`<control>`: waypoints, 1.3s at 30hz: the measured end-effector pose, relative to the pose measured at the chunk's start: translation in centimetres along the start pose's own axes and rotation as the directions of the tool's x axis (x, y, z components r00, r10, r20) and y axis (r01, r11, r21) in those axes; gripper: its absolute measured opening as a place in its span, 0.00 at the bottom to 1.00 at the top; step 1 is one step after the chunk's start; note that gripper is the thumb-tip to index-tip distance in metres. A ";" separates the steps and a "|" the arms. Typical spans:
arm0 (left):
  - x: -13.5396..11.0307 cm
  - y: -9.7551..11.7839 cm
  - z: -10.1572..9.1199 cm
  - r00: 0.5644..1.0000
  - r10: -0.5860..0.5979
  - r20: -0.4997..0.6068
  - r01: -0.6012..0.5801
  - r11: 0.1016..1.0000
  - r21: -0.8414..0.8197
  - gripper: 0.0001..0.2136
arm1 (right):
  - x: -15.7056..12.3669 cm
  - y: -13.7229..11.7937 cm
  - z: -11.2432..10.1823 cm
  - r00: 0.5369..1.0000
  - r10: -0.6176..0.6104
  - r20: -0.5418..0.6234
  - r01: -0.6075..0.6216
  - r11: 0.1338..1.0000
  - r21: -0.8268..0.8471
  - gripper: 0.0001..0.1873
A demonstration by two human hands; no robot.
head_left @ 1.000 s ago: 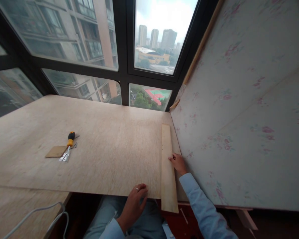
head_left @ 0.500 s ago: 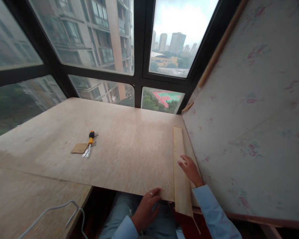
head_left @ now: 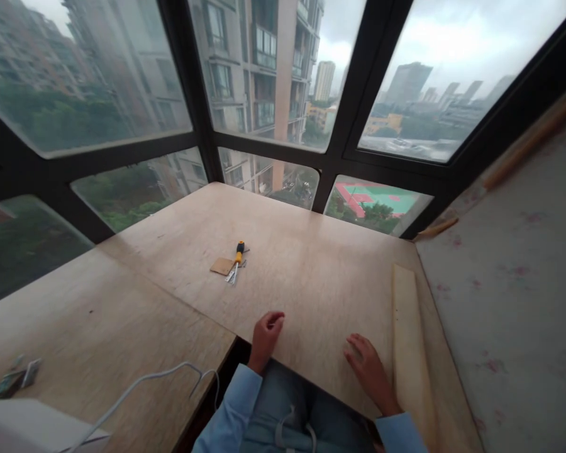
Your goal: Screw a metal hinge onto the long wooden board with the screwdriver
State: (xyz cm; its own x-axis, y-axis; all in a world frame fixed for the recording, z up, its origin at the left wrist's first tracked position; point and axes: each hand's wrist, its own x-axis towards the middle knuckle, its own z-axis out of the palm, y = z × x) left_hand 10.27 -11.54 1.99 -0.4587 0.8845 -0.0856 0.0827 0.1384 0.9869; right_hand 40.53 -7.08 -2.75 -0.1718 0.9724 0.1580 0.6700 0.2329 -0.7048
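My left hand (head_left: pixel 266 336) is over the near edge of the pale wooden board (head_left: pixel 311 277), its fingers curled in toward the thumb, and no object shows in it. To the right, my right hand (head_left: pixel 368 368) hovers at the board with fingers apart and nothing in it. Just beyond that hand lies a long flat wooden plank (head_left: pixel 409 340), beside the wall. A screwdriver (head_left: pixel 239 251) with a yellow and black handle rests farther out, ahead of my left hand. Its shaft lies by small metal hinge-like pieces (head_left: pixel 232 275) and a brown rectangular piece (head_left: pixel 221 266).
A white cable (head_left: pixel 146 377) runs across the lower left board section (head_left: pixel 160 340), beside a dark gap. Small items (head_left: pixel 21 377) and a white object (head_left: pixel 33 425) are at the far left. Dark-framed windows (head_left: pixel 330 163) border the back; a floral papered wall (head_left: pixel 514 314) stands right.
The view has swung left. My right hand has come off the plank toward the left. My left hand has moved forward over the board, and its fingers have curled in.
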 end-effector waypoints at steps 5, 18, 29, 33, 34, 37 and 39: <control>5.7 -0.7 -5.7 0.863 -0.128 -0.489 0.105 0.992 -0.074 0.10 | -1.1 -1.2 3.8 0.983 -0.144 -0.114 0.124 0.978 -0.170 0.21; 15.0 0.6 -10.3 0.915 0.010 -0.404 0.168 0.899 0.403 0.15 | -0.3 -2.1 4.8 0.921 -0.253 -0.296 0.147 0.930 -0.336 0.23; 15.8 1.1 -10.3 0.943 0.014 -0.334 0.219 0.728 0.650 0.14 | -0.5 -3.4 4.4 0.962 -0.114 -0.250 0.051 0.969 -0.244 0.18; 16.3 1.3 -10.8 0.915 -0.075 -0.397 0.252 0.874 0.416 0.10 | -0.5 -3.6 4.3 0.964 -0.101 -0.246 0.043 0.972 -0.230 0.17; 16.5 1.3 -10.9 0.902 -0.132 -0.411 0.271 0.914 0.301 0.09 | -0.5 -3.7 4.3 0.964 -0.101 -0.247 0.043 0.973 -0.229 0.17; 16.9 1.6 -11.0 0.874 -0.296 -0.386 0.334 0.942 0.032 0.04 | -0.5 -3.8 4.4 0.961 -0.093 -0.259 0.033 0.974 -0.226 0.17; 17.0 2.0 -10.9 0.877 -0.341 -0.338 0.349 0.936 -0.038 0.03 | -0.6 -3.9 4.3 0.959 -0.092 -0.266 0.030 0.973 -0.227 0.17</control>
State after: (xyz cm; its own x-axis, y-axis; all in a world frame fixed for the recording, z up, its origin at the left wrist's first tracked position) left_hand -6.98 -1.08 3.97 -0.7299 0.5779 -0.3651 -0.1165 0.4212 0.8995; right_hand 34.89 -8.58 -3.11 -0.0342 0.9156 0.4007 0.8110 0.2597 -0.5243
